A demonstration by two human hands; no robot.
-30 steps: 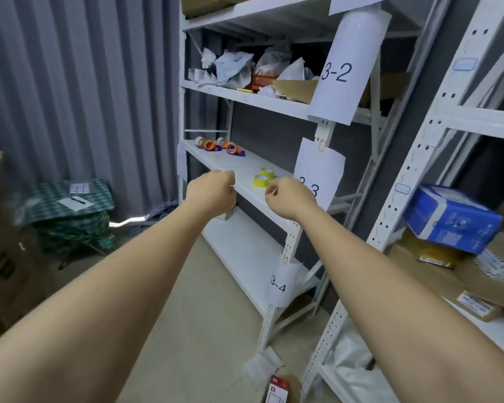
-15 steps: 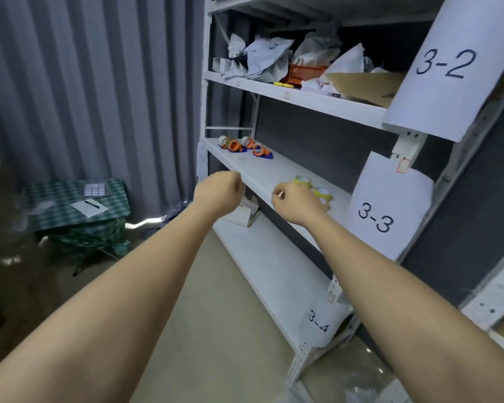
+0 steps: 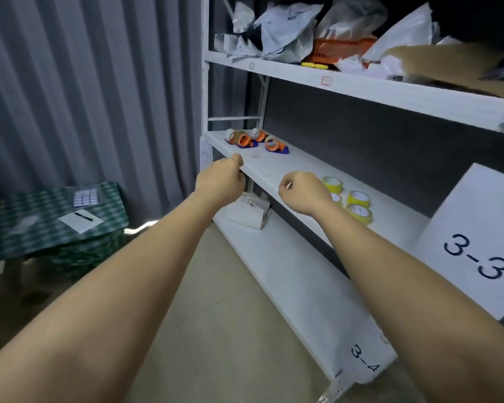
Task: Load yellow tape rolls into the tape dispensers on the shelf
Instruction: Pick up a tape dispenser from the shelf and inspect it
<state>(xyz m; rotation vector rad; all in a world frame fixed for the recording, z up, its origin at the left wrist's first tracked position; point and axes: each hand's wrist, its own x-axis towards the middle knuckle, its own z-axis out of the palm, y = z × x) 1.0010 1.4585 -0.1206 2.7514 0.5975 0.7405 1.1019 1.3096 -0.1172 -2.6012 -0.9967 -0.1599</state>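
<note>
- On the middle shelf (image 3: 396, 219), the one tagged 3-3, your yellow tape rolls (image 3: 358, 206) lie flat in a small cluster, holes facing up; at least four show, one partly hidden behind your wrist.
- Your right hand (image 3: 301, 193) is just in front of that cluster, rolls directly beyond it and slightly to the right. Fingers curled into a fist, nothing visibly held.
- Your left hand (image 3: 220, 180) sits at the shelf's front edge, well left of the rolls. Fingers curled too; whether they grip the edge or just rest there, can't tell.
- The tape dispensers (image 3: 255, 139), orange wheels on blue bases, stand at the far left end of the same shelf, well apart from the rolls, beyond your left hand. Looks like three; the back ones overlap.
- Judgement: right hand is the nearer one for a roll, left for a dispenser. No roll is picked yet, loading not started.
- Rolls look bright yellow with pale cores, low and wide, so a top-down pinch across the rim should suit.
</note>
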